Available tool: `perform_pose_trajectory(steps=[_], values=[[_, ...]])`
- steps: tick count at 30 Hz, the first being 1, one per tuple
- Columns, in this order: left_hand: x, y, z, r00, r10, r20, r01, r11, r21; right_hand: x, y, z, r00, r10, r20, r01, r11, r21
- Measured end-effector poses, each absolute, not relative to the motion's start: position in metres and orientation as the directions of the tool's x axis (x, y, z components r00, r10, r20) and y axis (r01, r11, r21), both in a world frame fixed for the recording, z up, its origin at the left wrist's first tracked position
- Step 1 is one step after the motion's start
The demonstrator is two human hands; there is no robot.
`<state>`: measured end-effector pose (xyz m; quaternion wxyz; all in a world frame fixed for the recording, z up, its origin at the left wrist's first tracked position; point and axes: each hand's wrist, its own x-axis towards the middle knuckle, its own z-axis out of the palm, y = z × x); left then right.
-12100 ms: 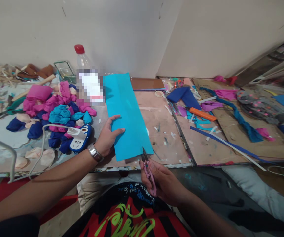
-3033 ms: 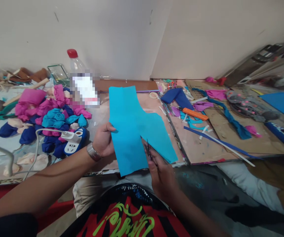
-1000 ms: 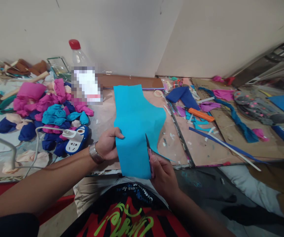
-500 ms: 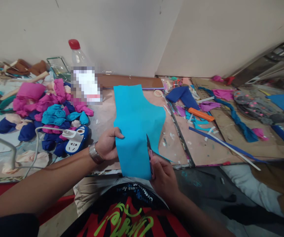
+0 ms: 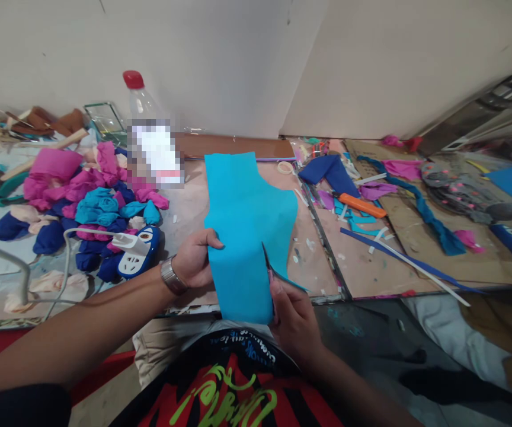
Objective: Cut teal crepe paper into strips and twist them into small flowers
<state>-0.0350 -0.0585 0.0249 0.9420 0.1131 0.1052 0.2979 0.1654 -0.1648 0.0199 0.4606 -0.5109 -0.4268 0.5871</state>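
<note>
A bright blue sheet (image 5: 238,219), paper or thin foam, hangs in front of me over the table's near edge. My left hand (image 5: 195,256) pinches its left edge, thumb on top and the other fingers behind. In my right hand (image 5: 295,314) is a pair of scissors (image 5: 266,259), their pink handles mostly covered by my fingers. The blades lie within a cut that runs up from the lower edge, and a narrowing flap of the sheet bends away to their right.
Crumpled pink, blue and cream bundles (image 5: 98,204) and a power strip (image 5: 138,256) lie left. Behind stand a red-capped bottle (image 5: 140,98) and a blurred-out bright screen (image 5: 156,151). Right are an orange cutter (image 5: 362,206), coloured scraps, cardboard (image 5: 420,237) and a white strip (image 5: 429,276).
The scissors have advanced very slightly up and left in the cut. The flap to their right has shifted a little. My left hand keeps its hold.
</note>
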Motion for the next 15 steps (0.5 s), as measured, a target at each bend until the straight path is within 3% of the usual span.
perform_pose_trajectory(steps=[9,15], values=[[-0.0326,-0.0612,0.0279,0.781,0.600,-0.170,-0.530,0.782,0.328,0.1625,-0.1671,0.0178,-0.044,0.978,-0.202,-0.177,-0.206,-0.962],[-0.0321,-0.0622,0.0276,0.825,0.548,-0.141,-0.483,0.811,0.329,0.1624,-0.1625,0.0220,-0.008,0.980,-0.197,-0.109,-0.197,-0.974]])
